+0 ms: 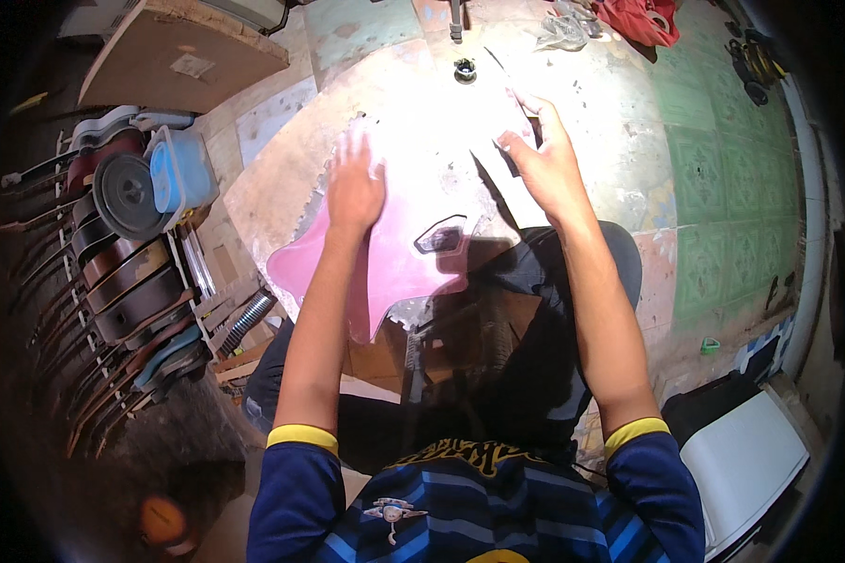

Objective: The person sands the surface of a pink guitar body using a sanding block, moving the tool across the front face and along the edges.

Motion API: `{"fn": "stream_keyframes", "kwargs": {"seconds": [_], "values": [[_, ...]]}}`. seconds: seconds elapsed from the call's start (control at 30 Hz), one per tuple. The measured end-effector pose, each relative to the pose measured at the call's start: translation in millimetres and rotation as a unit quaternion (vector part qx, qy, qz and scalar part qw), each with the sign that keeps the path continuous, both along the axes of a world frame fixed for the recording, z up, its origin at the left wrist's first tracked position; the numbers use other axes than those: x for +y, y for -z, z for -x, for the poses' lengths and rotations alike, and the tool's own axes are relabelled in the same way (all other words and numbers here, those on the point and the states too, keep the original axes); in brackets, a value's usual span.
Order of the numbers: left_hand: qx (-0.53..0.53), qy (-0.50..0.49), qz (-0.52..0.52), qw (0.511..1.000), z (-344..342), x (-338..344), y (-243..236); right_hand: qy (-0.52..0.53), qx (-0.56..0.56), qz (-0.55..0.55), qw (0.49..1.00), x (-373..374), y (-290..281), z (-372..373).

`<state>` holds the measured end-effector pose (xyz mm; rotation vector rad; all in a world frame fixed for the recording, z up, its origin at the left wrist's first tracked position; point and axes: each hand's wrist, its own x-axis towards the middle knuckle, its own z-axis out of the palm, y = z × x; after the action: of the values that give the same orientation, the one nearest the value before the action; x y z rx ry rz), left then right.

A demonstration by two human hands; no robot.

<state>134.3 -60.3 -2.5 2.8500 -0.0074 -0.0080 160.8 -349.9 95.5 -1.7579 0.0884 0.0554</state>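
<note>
Brightly lit, pale floor tiles (615, 122) meet green patterned tiles (734, 178) on the right.

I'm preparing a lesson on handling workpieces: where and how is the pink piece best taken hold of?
Probably by its pointed near corner, with a pinch grip coming from the person's own side. The pink piece narrows there to a tip pointing toward the person, clear of the left hand, which lies farther up. Its thickness is hard to judge.
</note>
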Motion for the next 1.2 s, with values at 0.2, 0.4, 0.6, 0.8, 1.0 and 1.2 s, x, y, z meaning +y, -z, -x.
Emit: {"fn": "stream_keyframes", "kwargs": {"seconds": [0.2, 0.4, 0.6, 0.8, 1.0, 1.2], "values": [[0.077, 0.105, -0.071, 0.989, 48, -76, 7, -0.007, 0.023, 0.015, 1.000, -4, 6, -4], [0.025, 0.275, 0.124, 0.953, 95, -124, -12, -0.019, 0.031, 0.017, 0.999, -4, 13, -2], [0.093, -0.012, -0.028, 0.995, 96, -31, -21, -0.017, 0.056, 0.050, 0.997, -10, 42, -4], [0.068, -0.237, -0.057, 0.967, 185, 55, -8, -0.046, 0.053, 0.111, 0.991, -4, 48, -4], [0.015, -0.433, 0.092, 0.897, 253, 79, 6, -0.044, 0.205, -0.026, 0.977, 7, 57, 8], [-0.059, -0.483, 0.327, 0.810, 275, 66, 39, -0.051, 0.189, 0.011, 0.981, 38, 69, 55]]}}
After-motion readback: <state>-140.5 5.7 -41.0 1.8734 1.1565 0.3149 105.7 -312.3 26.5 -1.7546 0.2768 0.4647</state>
